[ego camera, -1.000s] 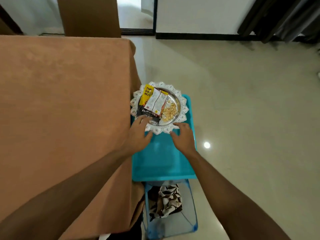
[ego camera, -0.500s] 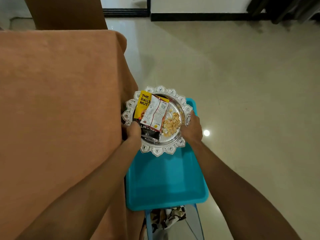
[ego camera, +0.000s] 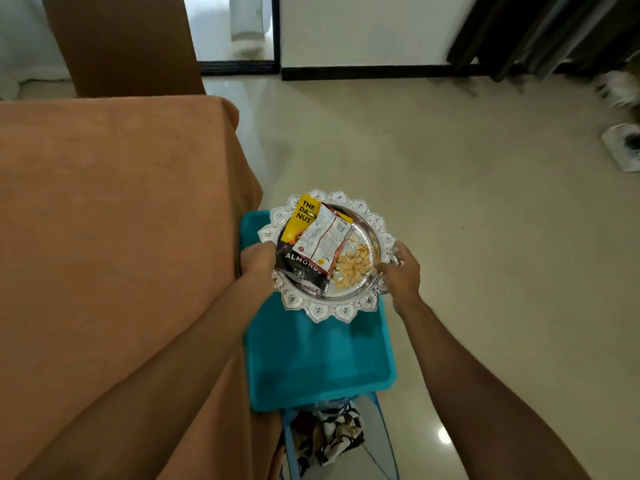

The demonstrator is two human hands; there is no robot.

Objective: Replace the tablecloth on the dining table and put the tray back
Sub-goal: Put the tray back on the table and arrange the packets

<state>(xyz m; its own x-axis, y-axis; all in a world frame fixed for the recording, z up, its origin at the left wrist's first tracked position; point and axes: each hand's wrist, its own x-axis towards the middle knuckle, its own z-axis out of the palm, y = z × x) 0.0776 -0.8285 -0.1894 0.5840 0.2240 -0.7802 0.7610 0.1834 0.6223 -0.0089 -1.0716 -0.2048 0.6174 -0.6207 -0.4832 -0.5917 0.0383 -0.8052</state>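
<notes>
An ornate round silver tray [ego camera: 332,308] carries a yellow-and-black almond packet [ego camera: 300,244], a white-and-red snack packet [ego camera: 323,237] and a heap of nut shells [ego camera: 353,268]. My left hand [ego camera: 258,263] grips its left rim and my right hand [ego camera: 401,271] grips its right rim. The tray is held above a turquoise plastic stool [ego camera: 318,362], just right of the dining table. An orange-brown tablecloth [ego camera: 110,237] covers the table and hangs down at its right edge.
A blue mesh basket [ego camera: 377,441] with a patterned black, white and brown cloth [ego camera: 329,434] stands below the stool. A brown chair back [ego camera: 128,46] rises behind the table. Shiny tiled floor [ego camera: 485,271] stretches to the right; dark curtains [ego camera: 540,32] hang at the far right.
My hands moved from the near edge of the tray to its left and right rims and closed on it. The tray has come up off the stool.
</notes>
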